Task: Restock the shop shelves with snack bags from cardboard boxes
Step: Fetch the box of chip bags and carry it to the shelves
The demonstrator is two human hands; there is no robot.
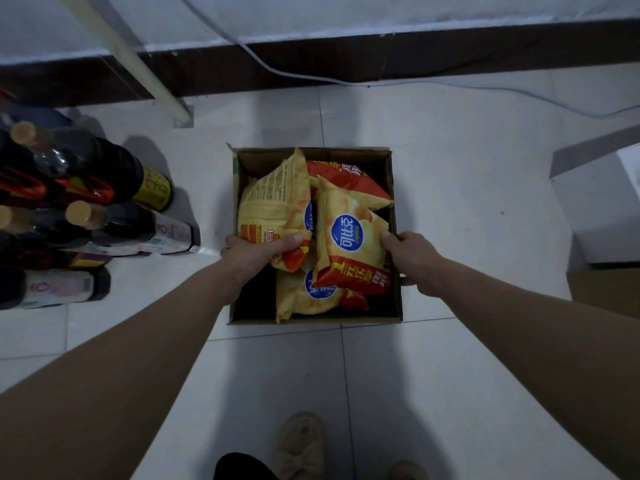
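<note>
An open cardboard box (pixel 397 299) stands on the white tiled floor with several yellow and red snack bags inside. My left hand (pixel 252 258) grips a yellow bag (pixel 273 199) that lies back side up at the box's left. My right hand (pixel 412 258) grips the right edge of another yellow bag (pixel 349 244) with a blue round logo, at the box's right wall. A third bag (pixel 311 299) lies under it, and a red-topped bag (pixel 349 178) lies at the far side.
Several dark sauce bottles (pixel 104 202) lie stacked at the left. A white block (pixel 602 209) stands at the right. A dark skirting board (pixel 311 64) and a white cable (pixel 311 76) run along the far wall. My beige shoe (pixel 301 445) is near the bottom.
</note>
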